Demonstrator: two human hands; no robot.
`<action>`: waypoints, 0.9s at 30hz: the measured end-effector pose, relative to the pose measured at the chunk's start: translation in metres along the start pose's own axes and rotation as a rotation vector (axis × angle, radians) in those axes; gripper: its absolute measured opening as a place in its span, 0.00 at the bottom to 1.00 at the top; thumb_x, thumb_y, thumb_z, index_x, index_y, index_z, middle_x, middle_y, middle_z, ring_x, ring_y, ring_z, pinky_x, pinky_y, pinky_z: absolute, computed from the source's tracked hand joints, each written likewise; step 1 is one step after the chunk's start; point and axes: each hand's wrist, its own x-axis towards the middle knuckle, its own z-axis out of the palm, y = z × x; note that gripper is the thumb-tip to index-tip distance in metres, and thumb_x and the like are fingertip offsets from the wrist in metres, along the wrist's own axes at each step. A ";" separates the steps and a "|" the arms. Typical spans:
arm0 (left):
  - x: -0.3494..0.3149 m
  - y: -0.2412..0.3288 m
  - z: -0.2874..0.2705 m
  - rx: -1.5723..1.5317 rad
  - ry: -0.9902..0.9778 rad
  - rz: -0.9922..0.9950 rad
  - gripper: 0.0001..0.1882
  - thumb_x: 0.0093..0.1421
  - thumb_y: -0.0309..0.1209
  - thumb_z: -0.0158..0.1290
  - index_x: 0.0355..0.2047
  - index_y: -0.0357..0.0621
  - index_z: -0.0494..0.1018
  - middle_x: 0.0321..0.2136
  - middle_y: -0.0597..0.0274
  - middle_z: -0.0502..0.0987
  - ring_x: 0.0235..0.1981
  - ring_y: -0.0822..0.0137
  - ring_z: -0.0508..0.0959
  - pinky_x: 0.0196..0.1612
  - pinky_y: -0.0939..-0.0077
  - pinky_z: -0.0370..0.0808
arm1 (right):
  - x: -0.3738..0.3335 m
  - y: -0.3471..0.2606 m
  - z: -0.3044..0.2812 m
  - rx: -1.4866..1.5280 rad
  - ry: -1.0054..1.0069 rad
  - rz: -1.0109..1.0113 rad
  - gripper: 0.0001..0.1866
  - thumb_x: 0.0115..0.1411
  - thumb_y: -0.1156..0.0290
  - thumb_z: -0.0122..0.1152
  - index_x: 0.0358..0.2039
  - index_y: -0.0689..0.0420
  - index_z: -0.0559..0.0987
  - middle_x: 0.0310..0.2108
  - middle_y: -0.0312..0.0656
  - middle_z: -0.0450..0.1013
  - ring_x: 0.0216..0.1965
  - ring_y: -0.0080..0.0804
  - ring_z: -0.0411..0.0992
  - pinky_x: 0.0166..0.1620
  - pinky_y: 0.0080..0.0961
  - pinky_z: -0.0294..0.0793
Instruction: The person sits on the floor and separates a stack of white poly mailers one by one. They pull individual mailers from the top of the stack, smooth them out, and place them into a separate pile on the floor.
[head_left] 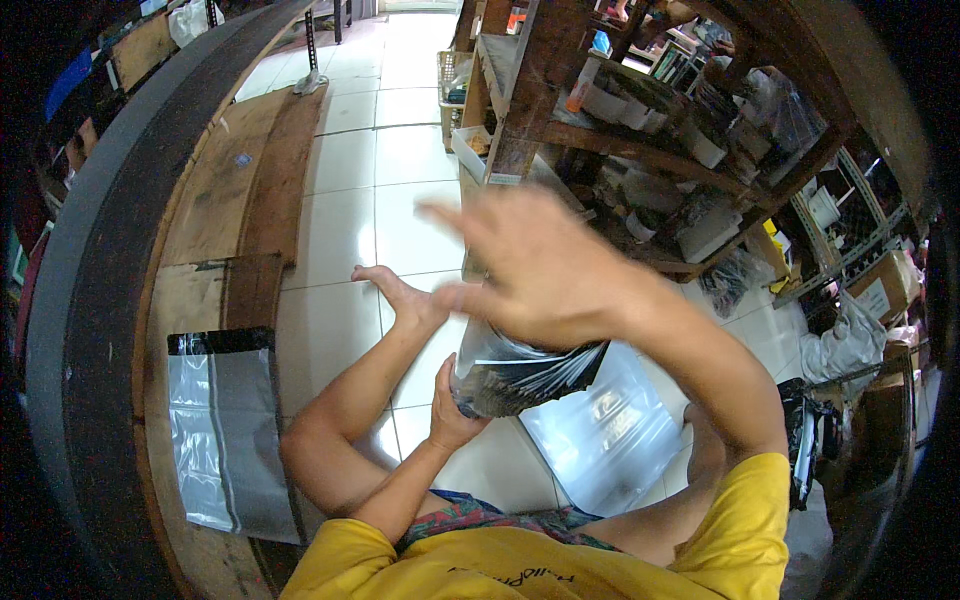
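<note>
A: What are our hands doing?

B: Our left hand (458, 418) is curled round the 8 o'clock side of a shiny dark stack (520, 388). Our right hand (535, 270) is spread wide at 12 o'clock of it, too blurry to tell if it touches.

A: How do we do this well?

B: We should pinch firmly on the left, so the thin, fanned edges don't slip.

A: What's farther out?

B: Clear plastic sheets (610, 440) at 4 o'clock, then a grey bag (235, 430) on a wooden board (190, 290) at 9 o'clock.
</note>
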 end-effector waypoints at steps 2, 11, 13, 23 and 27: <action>-0.001 -0.003 0.000 -0.041 0.029 -0.039 0.63 0.38 0.30 0.76 0.68 0.35 0.44 0.65 0.33 0.57 0.64 0.38 0.63 0.66 0.54 0.64 | 0.005 0.005 -0.006 0.076 0.147 -0.003 0.38 0.62 0.50 0.55 0.65 0.63 0.64 0.45 0.58 0.71 0.49 0.57 0.69 0.55 0.48 0.65; -0.010 -0.005 0.003 -0.078 -0.008 -0.029 0.63 0.39 0.29 0.75 0.68 0.34 0.44 0.65 0.32 0.57 0.63 0.36 0.64 0.64 0.54 0.66 | 0.001 -0.029 -0.009 0.083 0.040 -0.139 0.41 0.65 0.40 0.50 0.66 0.61 0.64 0.48 0.56 0.71 0.50 0.53 0.69 0.58 0.45 0.64; -0.007 0.001 0.002 -0.012 0.051 -0.002 0.64 0.39 0.29 0.75 0.69 0.34 0.42 0.65 0.32 0.57 0.62 0.36 0.65 0.63 0.53 0.66 | 0.007 -0.030 -0.001 0.029 0.059 -0.210 0.38 0.66 0.43 0.51 0.64 0.60 0.67 0.43 0.54 0.72 0.47 0.51 0.71 0.57 0.43 0.65; -0.004 0.007 -0.001 -0.028 0.076 -0.011 0.65 0.39 0.29 0.75 0.70 0.36 0.41 0.65 0.33 0.56 0.62 0.35 0.65 0.64 0.52 0.67 | 0.009 -0.005 -0.019 0.151 0.005 -0.003 0.39 0.65 0.46 0.48 0.66 0.64 0.62 0.55 0.61 0.70 0.56 0.58 0.68 0.61 0.47 0.64; -0.009 -0.005 0.003 -0.073 0.073 0.005 0.66 0.38 0.30 0.75 0.69 0.38 0.41 0.65 0.35 0.57 0.63 0.36 0.65 0.65 0.52 0.66 | 0.000 -0.006 -0.026 0.163 -0.035 0.053 0.42 0.67 0.41 0.44 0.67 0.64 0.61 0.59 0.64 0.67 0.60 0.57 0.67 0.63 0.46 0.63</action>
